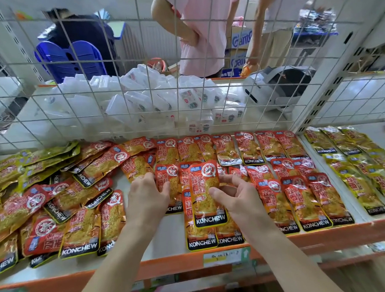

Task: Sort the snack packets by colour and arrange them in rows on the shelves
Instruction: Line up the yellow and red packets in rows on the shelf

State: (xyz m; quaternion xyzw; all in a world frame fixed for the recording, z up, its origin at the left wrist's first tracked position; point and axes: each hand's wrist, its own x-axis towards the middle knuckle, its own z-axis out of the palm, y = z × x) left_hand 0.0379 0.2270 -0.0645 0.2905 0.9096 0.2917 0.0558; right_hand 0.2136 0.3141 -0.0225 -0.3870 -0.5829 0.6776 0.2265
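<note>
Red KONCHEW snack packets lie in neat rows (302, 197) on the right half of the shelf (168, 238). A loose heap of red packets (73, 213) covers the left half, with yellow-green packets (13, 167) at its far left. My right hand (234, 197) pinches one red packet (205, 195) by its right edge, above the middle rows. My left hand (144, 194) rests with its fingers on another red packet (168, 184) just left of it. More yellow-green packets (357, 170) lie in rows on the neighbouring shelf section at right.
A white wire grid (141, 85) backs the shelf. Behind it stands a table with clear plastic packets (151, 96). A person in a pink shirt (201, 31), a seated person (83, 32) and blue chairs (67, 58) are beyond. An orange shelf edge (150, 267) runs along the front.
</note>
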